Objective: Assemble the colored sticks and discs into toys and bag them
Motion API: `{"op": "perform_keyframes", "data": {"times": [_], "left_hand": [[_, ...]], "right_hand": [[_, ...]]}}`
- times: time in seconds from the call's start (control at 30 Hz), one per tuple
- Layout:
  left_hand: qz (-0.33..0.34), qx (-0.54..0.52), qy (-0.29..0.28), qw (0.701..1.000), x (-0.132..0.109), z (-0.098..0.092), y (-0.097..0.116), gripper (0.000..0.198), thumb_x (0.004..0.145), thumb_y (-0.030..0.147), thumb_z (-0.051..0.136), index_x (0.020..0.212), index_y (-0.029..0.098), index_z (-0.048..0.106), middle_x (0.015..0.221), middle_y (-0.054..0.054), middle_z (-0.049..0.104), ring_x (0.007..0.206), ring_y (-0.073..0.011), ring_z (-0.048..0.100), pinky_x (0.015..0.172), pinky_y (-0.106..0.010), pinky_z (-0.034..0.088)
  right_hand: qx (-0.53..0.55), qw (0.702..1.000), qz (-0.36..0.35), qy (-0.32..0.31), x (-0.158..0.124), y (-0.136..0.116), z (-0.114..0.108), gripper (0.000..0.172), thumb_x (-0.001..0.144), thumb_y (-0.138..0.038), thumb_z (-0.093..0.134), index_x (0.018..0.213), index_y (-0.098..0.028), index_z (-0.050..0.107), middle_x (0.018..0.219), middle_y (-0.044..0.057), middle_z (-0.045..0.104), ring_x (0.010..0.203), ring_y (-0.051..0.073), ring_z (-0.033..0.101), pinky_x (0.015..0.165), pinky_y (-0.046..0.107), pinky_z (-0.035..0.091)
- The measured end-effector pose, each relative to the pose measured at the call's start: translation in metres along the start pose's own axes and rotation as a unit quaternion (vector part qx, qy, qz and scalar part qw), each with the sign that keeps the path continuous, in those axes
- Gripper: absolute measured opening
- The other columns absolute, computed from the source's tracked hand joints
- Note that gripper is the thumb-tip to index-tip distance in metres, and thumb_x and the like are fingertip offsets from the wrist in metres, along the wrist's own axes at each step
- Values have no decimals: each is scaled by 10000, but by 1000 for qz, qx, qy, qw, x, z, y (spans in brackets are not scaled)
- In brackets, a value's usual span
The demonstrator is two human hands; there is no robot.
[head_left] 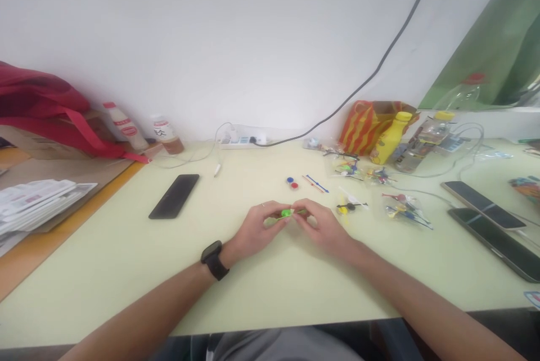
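Observation:
My left hand (256, 230) and my right hand (324, 226) meet over the middle of the table. Both pinch a small green plastic piece (286, 213) between thumb and fingers; a thin green strip shows along it, and the fingers cover the rest. Just beyond lie a blue round piece (289, 180) and a red round piece (294, 185). Beside these are a thin blue arrow-like strip (317, 183) and a thin red strip (313, 184). Right of my right hand sit yellow, black and white pieces (347, 207) of a similar kind.
Bags of coloured parts (405, 212) lie at the right, near stacked phones (498, 237). A black phone (174, 197) rests at the left. Bottles (391, 137) and a striped bag (358, 125) stand behind. A power strip (242, 141) with cables runs along the wall; papers (42, 203) lie far left.

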State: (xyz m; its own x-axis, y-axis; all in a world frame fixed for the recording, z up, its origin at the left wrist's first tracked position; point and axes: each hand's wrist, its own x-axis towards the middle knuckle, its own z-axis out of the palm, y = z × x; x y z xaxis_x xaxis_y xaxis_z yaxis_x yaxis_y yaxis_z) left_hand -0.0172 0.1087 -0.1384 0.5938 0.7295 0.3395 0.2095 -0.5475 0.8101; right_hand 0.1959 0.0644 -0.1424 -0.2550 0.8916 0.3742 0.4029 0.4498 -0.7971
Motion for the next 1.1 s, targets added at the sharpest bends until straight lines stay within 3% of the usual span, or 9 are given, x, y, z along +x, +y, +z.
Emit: {"op": "perform_keyframes", "data": {"times": [0.13,0.3,0.43,0.63,1.1], "left_hand": [[30,33,15,999,-1,-1,-2,263,993,317,636,1233,280,736,1132,-64,757,980,-207,712,876,-349,593],[58,56,36,996,-1,-2,-2,217,989,287,648,1175,272,760,1160,-60,759,1055,-219,718,938,-370,590],[49,75,43,995,-2,-2,-4,188,993,298,643,1124,270,774,1126,-56,772,1022,-225,733,906,-378,605],[52,86,53,994,-2,-2,-6,267,967,308,679,1227,263,721,1184,-67,748,1065,-228,715,937,-386,596],[58,94,46,993,-2,-1,-9,244,986,295,656,1219,284,727,1185,-47,762,1068,-222,725,959,-388,596]], "right_hand": [[-47,999,3,18,0,4,-2,97,987,-299,567,958,-229,627,840,14,655,702,157,587,648,285,483],[-15,999,15,31,3,2,-7,125,970,-284,575,910,-210,656,745,0,625,657,147,564,595,263,461],[0,999,27,42,5,0,-9,144,957,-303,598,894,-204,681,742,7,629,663,151,568,587,265,460],[41,998,43,37,5,3,-9,137,942,-317,624,917,-202,695,759,17,651,684,161,595,610,281,474],[11,999,31,43,4,3,-8,131,933,-290,616,885,-211,709,756,20,674,670,163,604,590,277,488]]}}
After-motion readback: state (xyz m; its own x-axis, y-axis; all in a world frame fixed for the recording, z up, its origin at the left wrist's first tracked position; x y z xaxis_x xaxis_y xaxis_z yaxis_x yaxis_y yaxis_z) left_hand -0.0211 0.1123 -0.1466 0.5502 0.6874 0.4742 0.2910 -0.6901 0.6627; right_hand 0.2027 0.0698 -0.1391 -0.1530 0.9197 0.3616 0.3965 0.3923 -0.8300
